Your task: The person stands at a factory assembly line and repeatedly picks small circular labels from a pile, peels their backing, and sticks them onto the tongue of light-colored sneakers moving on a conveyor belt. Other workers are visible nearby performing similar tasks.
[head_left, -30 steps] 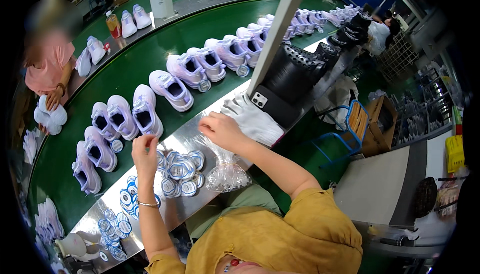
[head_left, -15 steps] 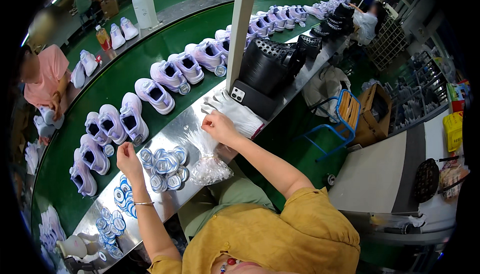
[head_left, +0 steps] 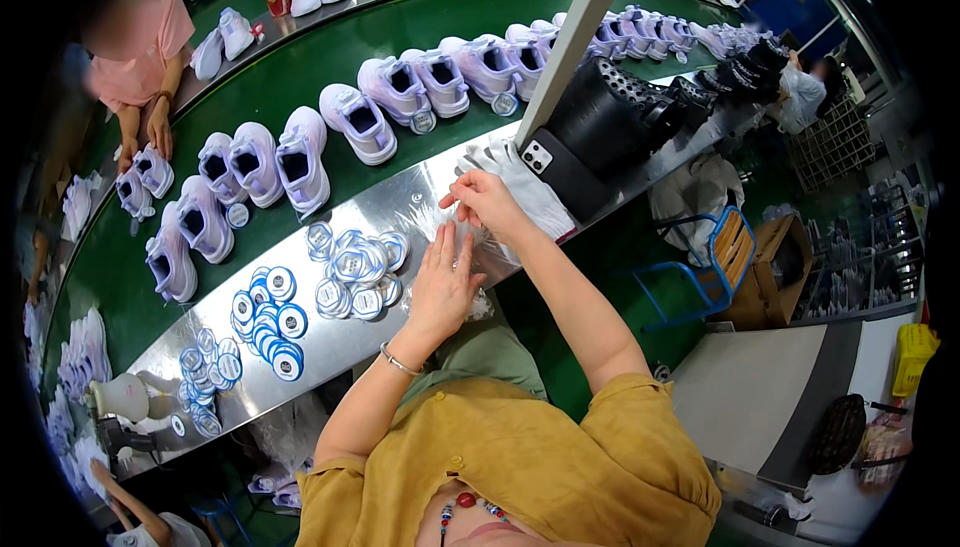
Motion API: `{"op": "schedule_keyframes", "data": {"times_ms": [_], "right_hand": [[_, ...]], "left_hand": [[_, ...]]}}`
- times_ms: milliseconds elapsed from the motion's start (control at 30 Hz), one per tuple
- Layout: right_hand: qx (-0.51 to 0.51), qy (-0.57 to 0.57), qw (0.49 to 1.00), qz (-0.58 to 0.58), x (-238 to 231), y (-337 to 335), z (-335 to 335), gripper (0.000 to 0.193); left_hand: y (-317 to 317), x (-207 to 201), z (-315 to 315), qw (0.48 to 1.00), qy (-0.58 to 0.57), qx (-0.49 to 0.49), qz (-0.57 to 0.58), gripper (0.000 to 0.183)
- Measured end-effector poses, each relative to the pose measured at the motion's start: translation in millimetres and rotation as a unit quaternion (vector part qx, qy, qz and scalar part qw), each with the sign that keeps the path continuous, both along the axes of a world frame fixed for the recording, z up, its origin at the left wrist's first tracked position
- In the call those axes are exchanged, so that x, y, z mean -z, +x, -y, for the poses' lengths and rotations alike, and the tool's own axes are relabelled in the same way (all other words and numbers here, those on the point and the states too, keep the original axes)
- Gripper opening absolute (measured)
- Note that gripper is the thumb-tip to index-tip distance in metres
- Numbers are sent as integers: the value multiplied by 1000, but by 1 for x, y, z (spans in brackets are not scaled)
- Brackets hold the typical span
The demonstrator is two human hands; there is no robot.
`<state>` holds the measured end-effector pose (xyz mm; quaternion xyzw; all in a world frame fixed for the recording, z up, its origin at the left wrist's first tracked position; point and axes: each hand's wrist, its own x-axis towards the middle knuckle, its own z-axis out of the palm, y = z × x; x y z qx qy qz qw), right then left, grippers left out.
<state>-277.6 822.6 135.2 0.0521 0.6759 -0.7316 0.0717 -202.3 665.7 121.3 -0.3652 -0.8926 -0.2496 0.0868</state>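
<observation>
My left hand [head_left: 446, 282] lies over a bundle of thin clear plastic strands [head_left: 425, 219], its fingers stretched out and pointing away from me. Just beyond it, my right hand [head_left: 484, 205] is closed in a pinch above the far end of the strands; anything between its fingertips is too small to make out. Left of the bundle are loose piles of round tags: pale blue-and-white ones [head_left: 358, 257], brighter blue-rimmed ones [head_left: 290, 321] and another pile [head_left: 208, 362] further left. White gloves [head_left: 520, 182] lie beyond my right hand.
Lilac-white sneakers [head_left: 358, 125] line the green conveyor [head_left: 300, 72], some with round tags. A phone [head_left: 537, 156] and black clogs [head_left: 610, 127] sit right of a pale post [head_left: 575, 42]. A co-worker in pink [head_left: 145, 57] handles shoes at left. A blue-framed chair [head_left: 732, 247] stands at right.
My left hand has moved right, from beside the sneakers to the strands, its fingers straightening. My right hand stays near them, still pinched. The view has shifted, and another person's arm now shows at lower left.
</observation>
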Motion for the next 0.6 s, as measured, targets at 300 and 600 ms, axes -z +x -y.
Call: {"op": "schedule_keyframes", "data": {"times_ms": [300,600], "right_hand": [[133,49,985,-101,-18,-29,-8,11],[146,71,972,-170,-48,-24,-23,4]], "left_hand": [[0,2,-3,1000,-24,0,11,60],[-5,7,-14,1000,-27,4,0,60]]}}
